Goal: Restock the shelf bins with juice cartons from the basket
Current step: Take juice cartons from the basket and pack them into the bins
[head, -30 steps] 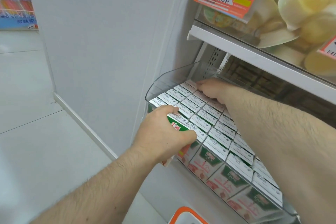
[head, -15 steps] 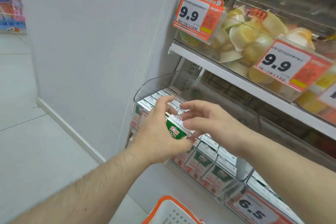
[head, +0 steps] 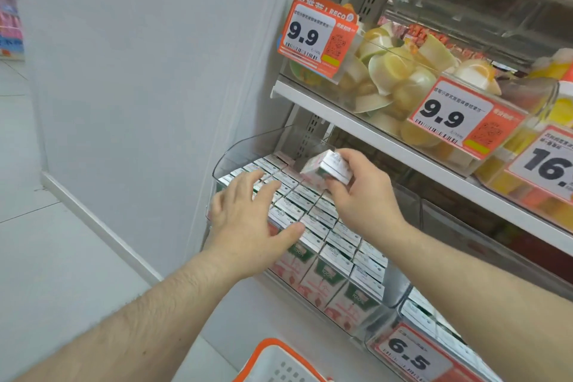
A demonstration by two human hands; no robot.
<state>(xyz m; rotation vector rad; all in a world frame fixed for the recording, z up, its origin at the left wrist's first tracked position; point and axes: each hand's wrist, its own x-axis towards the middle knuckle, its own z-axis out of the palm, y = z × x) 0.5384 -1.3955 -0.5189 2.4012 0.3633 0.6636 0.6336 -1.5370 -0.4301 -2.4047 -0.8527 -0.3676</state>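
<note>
Passed from my left grip (head: 248, 220), which now hovers released with fingers spread over the packed cartons (head: 313, 223) in the clear shelf bin (head: 248, 146), the juice carton (head: 325, 169) sits tilted, pinched in my right grip (head: 359, 195) just above them.

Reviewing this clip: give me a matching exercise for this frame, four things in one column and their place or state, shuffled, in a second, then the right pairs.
Things:
1. left hand
2. small white-and-green juice carton
3. orange-rimmed white plastic basket
4. orange 6.5 price tag

Places or states:
A. at the bottom edge of the view, below the shelf
B. fingers spread, over the packed carton tops
C. on the front of the lower-right clear bin
D. held tilted in the right hand, above the clear plastic shelf bin

Pairs: 1-B, 2-D, 3-A, 4-C
</note>
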